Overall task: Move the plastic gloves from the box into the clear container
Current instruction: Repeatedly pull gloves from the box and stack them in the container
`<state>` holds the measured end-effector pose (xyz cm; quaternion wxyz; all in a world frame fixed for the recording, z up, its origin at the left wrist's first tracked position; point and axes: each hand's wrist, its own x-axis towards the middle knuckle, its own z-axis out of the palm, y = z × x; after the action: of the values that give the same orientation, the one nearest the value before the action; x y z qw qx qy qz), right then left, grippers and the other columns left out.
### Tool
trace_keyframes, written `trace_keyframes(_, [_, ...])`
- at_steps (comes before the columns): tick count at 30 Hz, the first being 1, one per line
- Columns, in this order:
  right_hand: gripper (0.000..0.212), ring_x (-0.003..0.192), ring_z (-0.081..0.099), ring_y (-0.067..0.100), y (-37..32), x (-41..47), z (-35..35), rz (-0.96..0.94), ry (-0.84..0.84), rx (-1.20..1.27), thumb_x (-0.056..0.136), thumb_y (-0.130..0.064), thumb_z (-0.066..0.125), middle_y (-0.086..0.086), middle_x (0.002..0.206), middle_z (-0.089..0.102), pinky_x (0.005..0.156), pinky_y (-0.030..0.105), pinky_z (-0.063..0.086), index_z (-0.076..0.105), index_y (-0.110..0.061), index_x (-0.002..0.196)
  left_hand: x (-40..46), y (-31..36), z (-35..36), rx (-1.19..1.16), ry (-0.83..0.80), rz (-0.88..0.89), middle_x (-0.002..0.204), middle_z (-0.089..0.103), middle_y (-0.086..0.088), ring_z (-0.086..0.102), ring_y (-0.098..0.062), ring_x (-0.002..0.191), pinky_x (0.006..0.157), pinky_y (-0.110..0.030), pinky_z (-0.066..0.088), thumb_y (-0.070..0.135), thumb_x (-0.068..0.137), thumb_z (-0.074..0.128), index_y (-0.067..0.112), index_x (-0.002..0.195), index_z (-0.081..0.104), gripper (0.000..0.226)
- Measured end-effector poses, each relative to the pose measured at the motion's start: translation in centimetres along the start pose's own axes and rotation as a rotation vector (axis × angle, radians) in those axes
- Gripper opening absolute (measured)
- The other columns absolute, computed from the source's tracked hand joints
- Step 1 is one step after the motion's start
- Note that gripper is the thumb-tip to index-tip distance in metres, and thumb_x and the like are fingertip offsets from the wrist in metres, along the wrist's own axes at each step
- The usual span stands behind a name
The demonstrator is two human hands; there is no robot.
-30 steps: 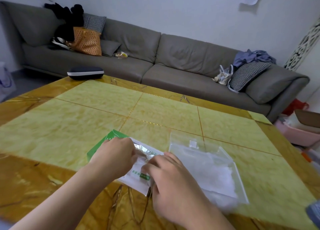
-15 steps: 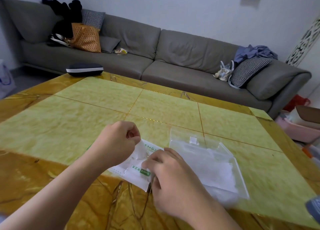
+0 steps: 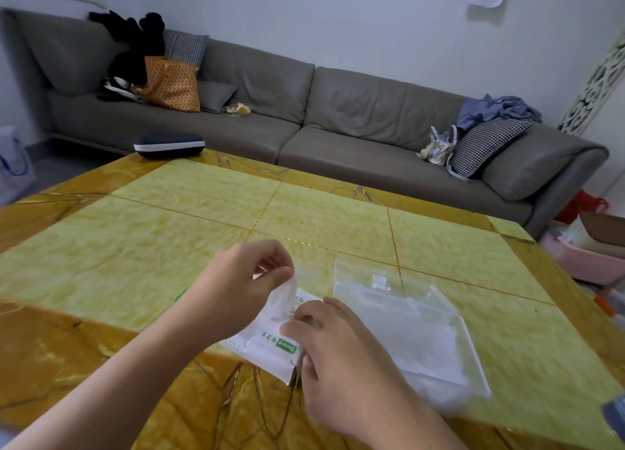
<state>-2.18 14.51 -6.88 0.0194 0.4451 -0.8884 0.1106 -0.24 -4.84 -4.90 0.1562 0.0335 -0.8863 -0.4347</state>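
Just right of the flat white-and-green cardboard box [image 3: 270, 346] lies the clear plastic container [image 3: 411, 328]; left hand [image 3: 236, 289] fingers pinch a thin translucent plastic glove [image 3: 282, 300], right hand [image 3: 338, 358] grips the box.

Two bare forearms come in from the bottom edge of the head view, each ending in a bare hand. The left hand [image 3: 236, 287] and the right hand [image 3: 341, 358] carry no glove, ring, bracelet or watch that shows. No sleeve or cuff reaches as far as the parts of the arms in view; both forearms are uncovered from the wrist back to where the frame cuts them off. The fingernails that show are short and unpainted. The rest of the person's body and clothing lies outside the picture.
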Motion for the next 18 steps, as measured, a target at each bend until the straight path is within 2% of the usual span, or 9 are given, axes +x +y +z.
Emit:
trace_keyframes(3, [0.038,0.128,0.034,0.015,0.1,0.0,0.0,0.001,-0.005,0.009,0.095,-0.018,0.048,-0.01,0.129,0.049,0.112,0.026,0.037,0.061,-0.03,0.128,0.1,0.3,-0.4,-0.115,0.105,-0.03,0.086,0.073,0.01,0.069,-0.009,0.086,0.083,-0.031,0.056,0.018,0.098,0.067,0.027,0.087,0.072,0.015])
trace_keyframes(7, [0.042,0.133,0.032,0.016,0.2,0.2,0.1,-0.007,-0.037,0.016,0.097,-0.018,0.044,-0.009,0.136,0.047,0.119,0.022,0.022,0.058,-0.029,0.135,0.2,0.7,-1.3,-0.408,0.238,-0.113,0.087,0.074,0.0,0.07,-0.022,0.088,0.087,-0.039,0.054,0.022,0.1,0.065,0.02,0.092,0.074,0.012])
trace_keyframes(9, [0.044,0.135,0.031,0.014,0.1,0.3,-0.1,-0.014,-0.046,0.026,0.098,-0.018,0.045,-0.01,0.143,0.043,0.113,0.009,0.01,0.055,-0.029,0.14,0.3,0.7,-1.8,-0.542,0.267,-0.161,0.089,0.075,-0.005,0.068,-0.033,0.091,0.097,-0.049,0.052,0.024,0.1,0.065,0.017,0.092,0.074,0.015])
trace_keyframes(11, [0.044,0.135,0.032,0.014,0.1,0.3,-0.2,-0.018,-0.061,0.024,0.098,-0.018,0.046,-0.01,0.145,0.041,0.1,0.001,-0.001,0.054,-0.029,0.14,0.3,0.7,-2.0,-0.652,0.296,-0.199,0.088,0.073,-0.008,0.067,-0.033,0.088,0.103,-0.056,0.049,0.025,0.101,0.064,0.015,0.093,0.075,0.016])
trace_keyframes(13, [0.044,0.133,0.033,0.014,0.1,0.4,0.0,-0.013,-0.052,0.032,0.098,-0.018,0.046,-0.011,0.145,0.041,0.099,0.001,0.002,0.053,-0.03,0.139,0.4,0.9,-2.3,-0.772,0.337,-0.215,0.088,0.071,-0.008,0.066,-0.027,0.087,0.105,-0.055,0.048,0.023,0.101,0.063,0.011,0.097,0.073,0.016])
trace_keyframes(15, [0.044,0.131,0.032,0.014,0.3,0.4,0.5,-0.003,-0.03,0.044,0.096,-0.018,0.046,-0.013,0.142,0.04,0.106,0.008,0.015,0.053,-0.031,0.137,0.6,1.0,-2.8,-0.92,0.353,-0.21,0.091,0.07,-0.01,0.067,-0.025,0.089,0.103,-0.05,0.05,0.021,0.102,0.061,0.006,0.102,0.07,0.018])
trace_keyframes(17, [0.043,0.13,0.032,0.016,0.3,0.3,0.7,0.015,-0.028,0.041,0.094,-0.016,0.045,-0.014,0.138,0.041,0.107,0.018,0.027,0.054,-0.031,0.133,0.9,1.4,-3.4,-1.112,0.341,-0.214,0.099,0.068,-0.012,0.067,-0.022,0.091,0.098,-0.043,0.057,0.022,0.101,0.059,-0.002,0.115,0.066,0.028])
trace_keyframes(18, [0.043,0.129,0.033,0.017,0.2,0.3,0.7,0.016,-0.03,0.035,0.092,-0.014,0.045,-0.013,0.136,0.042,0.106,0.018,0.027,0.054,-0.03,0.131,0.9,1.8,-3.7,-1.239,0.333,-0.237,0.104,0.068,-0.013,0.067,-0.022,0.092,0.091,-0.037,0.059,0.023,0.099,0.059,-0.006,0.124,0.063,0.038])
